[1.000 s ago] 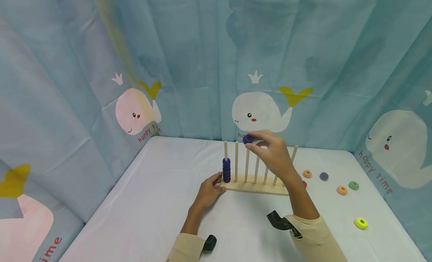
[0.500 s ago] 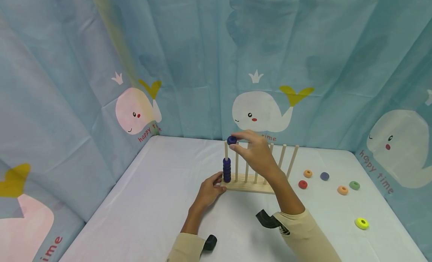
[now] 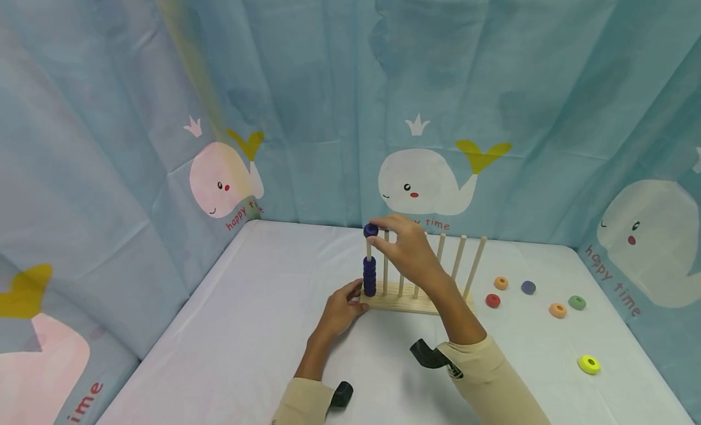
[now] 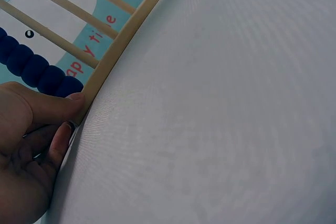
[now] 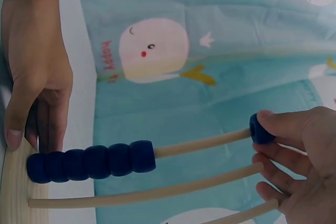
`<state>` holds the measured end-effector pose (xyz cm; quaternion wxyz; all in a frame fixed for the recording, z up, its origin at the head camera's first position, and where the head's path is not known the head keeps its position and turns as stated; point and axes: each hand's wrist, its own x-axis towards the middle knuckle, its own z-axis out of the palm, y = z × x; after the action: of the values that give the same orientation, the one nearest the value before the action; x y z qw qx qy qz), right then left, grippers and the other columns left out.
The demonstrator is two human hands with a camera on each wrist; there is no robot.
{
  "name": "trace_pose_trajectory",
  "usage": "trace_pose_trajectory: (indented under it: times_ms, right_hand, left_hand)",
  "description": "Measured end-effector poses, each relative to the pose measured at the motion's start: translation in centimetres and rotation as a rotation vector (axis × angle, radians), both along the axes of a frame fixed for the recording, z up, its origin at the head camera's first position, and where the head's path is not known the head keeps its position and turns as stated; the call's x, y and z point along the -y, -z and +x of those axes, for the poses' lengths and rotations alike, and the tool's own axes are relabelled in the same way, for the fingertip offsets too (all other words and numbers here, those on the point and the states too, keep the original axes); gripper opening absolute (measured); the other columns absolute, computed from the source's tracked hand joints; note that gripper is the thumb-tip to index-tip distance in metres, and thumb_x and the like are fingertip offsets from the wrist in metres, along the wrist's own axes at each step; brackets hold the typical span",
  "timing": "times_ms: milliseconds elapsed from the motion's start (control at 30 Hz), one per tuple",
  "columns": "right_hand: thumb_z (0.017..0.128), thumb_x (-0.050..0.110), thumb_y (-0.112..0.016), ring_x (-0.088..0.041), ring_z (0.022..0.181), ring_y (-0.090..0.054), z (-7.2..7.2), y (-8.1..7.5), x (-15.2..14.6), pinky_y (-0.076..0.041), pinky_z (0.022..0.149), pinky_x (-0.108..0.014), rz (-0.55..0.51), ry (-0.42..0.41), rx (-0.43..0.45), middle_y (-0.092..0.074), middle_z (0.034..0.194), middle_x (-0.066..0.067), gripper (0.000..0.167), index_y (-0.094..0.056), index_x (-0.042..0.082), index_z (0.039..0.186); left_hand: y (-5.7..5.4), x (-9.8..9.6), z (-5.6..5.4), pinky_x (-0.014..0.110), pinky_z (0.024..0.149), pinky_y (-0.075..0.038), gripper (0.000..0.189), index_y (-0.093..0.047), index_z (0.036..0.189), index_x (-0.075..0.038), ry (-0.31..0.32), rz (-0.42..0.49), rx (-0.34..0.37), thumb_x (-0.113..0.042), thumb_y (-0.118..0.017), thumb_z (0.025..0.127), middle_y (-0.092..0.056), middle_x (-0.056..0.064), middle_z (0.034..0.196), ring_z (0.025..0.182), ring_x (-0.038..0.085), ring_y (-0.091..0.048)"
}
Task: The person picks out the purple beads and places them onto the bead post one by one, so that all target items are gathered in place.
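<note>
My right hand pinches a dark blue bead between thumb and finger, at the tip of the leftmost peg of a wooden peg rack. In the right wrist view this bead meets the peg's end. Lower on the same peg sits a stack of several blue beads, with bare wood between stack and held bead. My left hand grips the left end of the rack's base, its thumb on the near edge in the left wrist view. The other pegs carry no beads where they show; my right hand hides part of them.
Right of the rack lie loose beads: a red one, two orange ones, a purple one, a green one and a yellow one nearer the front. A whale-print curtain stands behind the white table.
My right hand has carried the blue bead leftward from above the middle pegs to the leftmost peg's tip. The red bead has come into fuller view. My left hand has stayed on the base.
</note>
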<state>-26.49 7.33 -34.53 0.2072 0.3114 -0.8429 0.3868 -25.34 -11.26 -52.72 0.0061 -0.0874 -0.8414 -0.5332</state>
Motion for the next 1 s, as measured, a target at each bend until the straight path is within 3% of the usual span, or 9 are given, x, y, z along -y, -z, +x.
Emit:
trace_pose_trajectory:
  times_ms: [400, 667, 1000]
  right_hand:
    - [0.091, 0.020, -0.071, -0.020, 0.114, -0.057, -0.6, 0.0, 0.5, -0.049, 0.094, -0.040, 0.017, 0.019, -0.009, -0.064, 0.120, -0.003, 0.036, -0.065, 0.010, 0.125]
    - [0.091, 0.023, -0.071, -0.019, 0.111, -0.057, -1.1, 0.3, 0.7, -0.049, 0.091, -0.039, 0.053, 0.039, -0.027, -0.065, 0.116, -0.002, 0.035, -0.066, 0.011, 0.124]
    - [0.091, 0.023, -0.070, -0.020, 0.118, -0.054, -0.8, 0.2, 0.3, -0.047, 0.096, -0.043, 0.013, 0.025, 0.003, -0.064, 0.121, -0.002, 0.036, -0.065, 0.012, 0.125]
  left_hand:
    - [0.2, 0.0, -0.1, 0.032, 0.095, -0.049, 0.062, -0.048, 0.144, -0.016, -0.003, -0.007, 0.013, -0.013, -0.072, 0.086, -0.061, 0.009, 0.129, 0.116, 0.020, -0.058]
    - [-0.3, -0.1, 0.3, 0.036, 0.095, -0.050, 0.059, -0.049, 0.143, -0.013, 0.000, -0.014, 0.001, -0.012, -0.071, 0.088, -0.061, 0.011, 0.127, 0.117, 0.025, -0.058]
    - [-0.6, -0.2, 0.3, 0.037, 0.095, -0.049, 0.059, -0.050, 0.142, -0.013, -0.005, -0.006, 0.001, -0.012, -0.072, 0.087, -0.062, 0.012, 0.125, 0.114, 0.025, -0.059]
